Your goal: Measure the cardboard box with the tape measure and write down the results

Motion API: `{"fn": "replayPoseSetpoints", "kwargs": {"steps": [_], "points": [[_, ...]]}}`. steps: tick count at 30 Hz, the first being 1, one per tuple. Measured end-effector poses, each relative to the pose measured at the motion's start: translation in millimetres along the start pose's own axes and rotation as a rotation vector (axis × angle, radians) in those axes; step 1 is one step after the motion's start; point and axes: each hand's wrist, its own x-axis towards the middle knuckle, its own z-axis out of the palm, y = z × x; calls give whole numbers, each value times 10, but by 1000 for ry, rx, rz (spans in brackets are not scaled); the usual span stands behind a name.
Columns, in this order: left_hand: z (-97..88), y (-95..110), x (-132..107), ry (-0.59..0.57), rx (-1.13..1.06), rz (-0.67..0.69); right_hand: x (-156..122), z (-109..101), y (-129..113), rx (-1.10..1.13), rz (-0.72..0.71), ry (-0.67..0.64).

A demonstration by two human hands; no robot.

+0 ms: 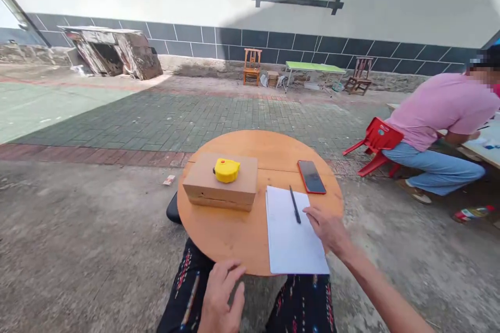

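Note:
A round wooden table [234, 234] stands in front of my knees. My right hand [326, 228] lies flat on a white sheet of paper [291, 239], fingers stretched toward a black pen [295, 204] resting on the sheet. My left hand [222, 294] rests at the table's near edge, fingers loosely curled, holding nothing. A cardboard box [222, 182] sits on the left of the table with a yellow tape measure [227, 170] on top. A red-cased phone [311, 176] lies face up at the far right.
A person in a pink shirt [441, 109] sits on a red plastic chair [377, 140] at another table to the right. Wooden chairs [252, 66] and a green folding table [314, 68] stand along the far wall. Rough concrete surrounds me.

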Motion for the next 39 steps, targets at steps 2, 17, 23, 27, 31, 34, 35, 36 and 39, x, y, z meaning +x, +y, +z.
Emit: {"fn": "replayPoseSetpoints", "kwargs": {"steps": [2, 17, 23, 27, 31, 34, 35, 36, 39], "points": [[88, 189, 99, -65, 72, 83, 76, 24, -28, -144, -105, -36], [497, 537, 606, -476, 291, 223, 183, -60, 124, 287, -266, 414], [373, 584, 592, -512, 301, 196, -52, -357, -87, 1039, 236, 603], [381, 622, 693, -454, 225, 157, -156, -290, -134, 1151, 328, 522], [521, 646, 897, -383, 135, 159, -118, -145, -210, 1287, 455, 475], [687, 677, 1103, -414, 130, 150, -36, -64, -283, 1274, 479, 411], [745, 690, 1171, -435, 144, 140, -4, -39, -300, 1276, 474, 390], [802, 701, 1236, -460, 163, 128, 29, -15, -309, 1281, 467, 370], [951, 715, 1389, -510, 230, 96, 147, 58, -296, 1272, 451, 315]]}}
